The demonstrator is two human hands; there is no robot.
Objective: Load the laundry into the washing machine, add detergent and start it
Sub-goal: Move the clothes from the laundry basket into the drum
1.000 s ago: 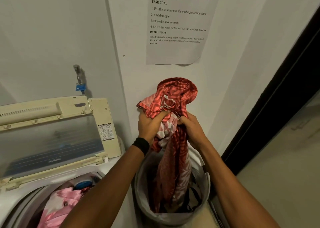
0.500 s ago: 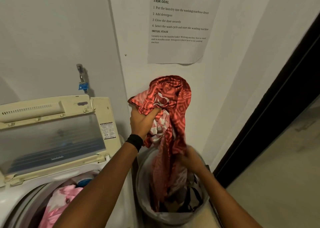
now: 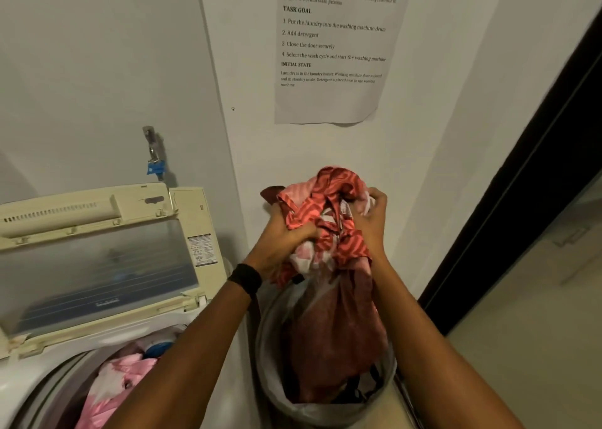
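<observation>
At the centre of the frame, the left hand (image 3: pixel 280 244) and the right hand (image 3: pixel 371 225) are both gripping a red patterned cloth (image 3: pixel 329 197) with curled fingers; its lower part is hanging into the laundry basket (image 3: pixel 268 357). At lower left, the washing machine (image 3: pixel 19 386) is standing open, pink laundry (image 3: pixel 110 393) lying inside.

Glossy satin-like red cloth (image 3: pixel 329 207); matt paper sheet (image 3: pixel 335 47).

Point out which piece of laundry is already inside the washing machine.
The pink cloth lying in the washing machine. The red patterned cloth is gripped by the left hand and right hand over the basket.
</observation>
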